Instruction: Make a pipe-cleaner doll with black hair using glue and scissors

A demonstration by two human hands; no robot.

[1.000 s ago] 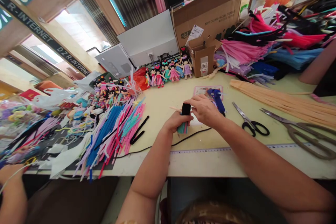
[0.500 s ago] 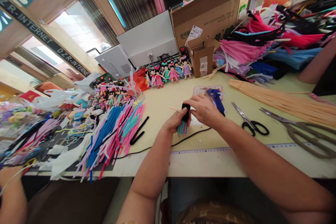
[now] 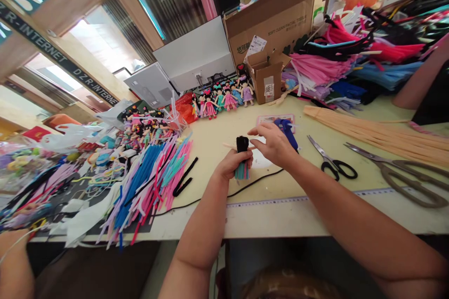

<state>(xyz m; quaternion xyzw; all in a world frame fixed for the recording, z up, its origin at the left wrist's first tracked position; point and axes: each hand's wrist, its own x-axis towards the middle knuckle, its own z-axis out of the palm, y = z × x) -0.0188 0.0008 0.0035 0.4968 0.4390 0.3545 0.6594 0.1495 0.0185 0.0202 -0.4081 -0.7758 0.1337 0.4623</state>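
Observation:
A small doll [image 3: 242, 170] with a black top and a striped teal and pink lower part stands upright in my left hand [image 3: 234, 161], whose fingers wrap round its middle. Just right of the doll's black head is my right hand [image 3: 271, 142], its fingers apart and holding nothing. Behind that hand lies a blue glue gun [image 3: 288, 134] on a pink-edged card [image 3: 261, 120]. On the table left of my hands rests a bent black fuzzy stem [image 3: 185, 177].
Black-handled scissors [image 3: 331, 159] and larger shears [image 3: 396, 170] lie right, near tan stems [image 3: 372, 135]. A ruler strip [image 3: 273, 202] and black cord [image 3: 206, 197] run in front. Coloured stems [image 3: 140, 182] are left; finished dolls [image 3: 228, 96] and a small box [image 3: 268, 77] stand behind.
My right hand has come off the doll's black top, and its fingers have spread. The doll's head is now uncovered, while my left hand still holds it.

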